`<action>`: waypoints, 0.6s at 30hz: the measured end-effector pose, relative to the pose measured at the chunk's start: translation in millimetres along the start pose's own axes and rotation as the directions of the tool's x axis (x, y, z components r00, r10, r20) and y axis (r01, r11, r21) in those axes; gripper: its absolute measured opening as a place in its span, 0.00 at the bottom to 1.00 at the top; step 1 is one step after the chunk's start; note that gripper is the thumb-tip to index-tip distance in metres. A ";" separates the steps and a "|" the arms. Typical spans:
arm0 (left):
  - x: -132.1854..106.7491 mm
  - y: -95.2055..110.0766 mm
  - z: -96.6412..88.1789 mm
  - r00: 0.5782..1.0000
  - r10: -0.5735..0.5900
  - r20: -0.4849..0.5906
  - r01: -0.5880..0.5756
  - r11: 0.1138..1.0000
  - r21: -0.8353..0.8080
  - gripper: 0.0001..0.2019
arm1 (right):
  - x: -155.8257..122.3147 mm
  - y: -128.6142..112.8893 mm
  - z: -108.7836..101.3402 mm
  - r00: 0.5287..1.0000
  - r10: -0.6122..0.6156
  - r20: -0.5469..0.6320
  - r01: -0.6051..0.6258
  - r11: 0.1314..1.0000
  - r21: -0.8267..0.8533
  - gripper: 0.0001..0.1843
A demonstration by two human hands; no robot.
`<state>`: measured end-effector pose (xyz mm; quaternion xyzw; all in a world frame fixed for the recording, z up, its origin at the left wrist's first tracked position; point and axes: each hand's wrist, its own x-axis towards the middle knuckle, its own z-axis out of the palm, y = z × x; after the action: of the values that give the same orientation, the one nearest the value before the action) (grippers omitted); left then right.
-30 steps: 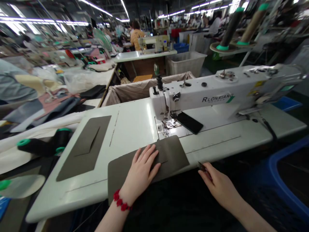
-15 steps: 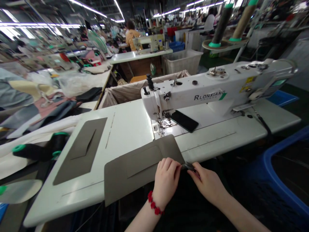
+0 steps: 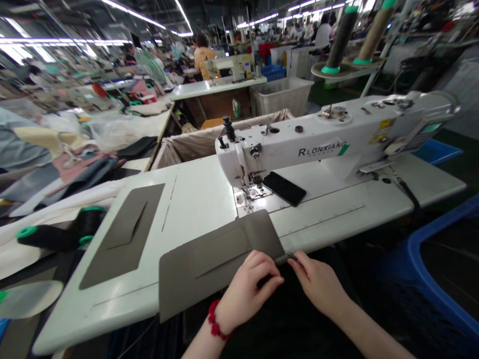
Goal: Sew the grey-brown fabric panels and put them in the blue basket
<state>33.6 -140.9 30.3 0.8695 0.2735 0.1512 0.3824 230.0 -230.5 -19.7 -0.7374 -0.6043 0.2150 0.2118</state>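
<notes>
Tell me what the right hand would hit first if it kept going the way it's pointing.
Probably the near corner of the grey panel, right at the tip of the snips in the right hand, though depth is hard to judge from this view.

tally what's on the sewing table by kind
sewing machine: 1
grey panels: 2
phone: 1
total: 4
</notes>
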 end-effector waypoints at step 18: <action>-57.2 -64.5 -127.3 0.886 -0.434 -0.162 0.448 0.892 0.060 0.14 | 10.5 3.2 7.0 0.988 -0.154 -0.021 0.152 0.985 -0.076 0.33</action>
<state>-95.8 -64.5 63.3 0.7885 0.4979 0.1098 0.3439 230.3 -220.4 -27.9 -0.6988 -0.6640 0.1655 0.2082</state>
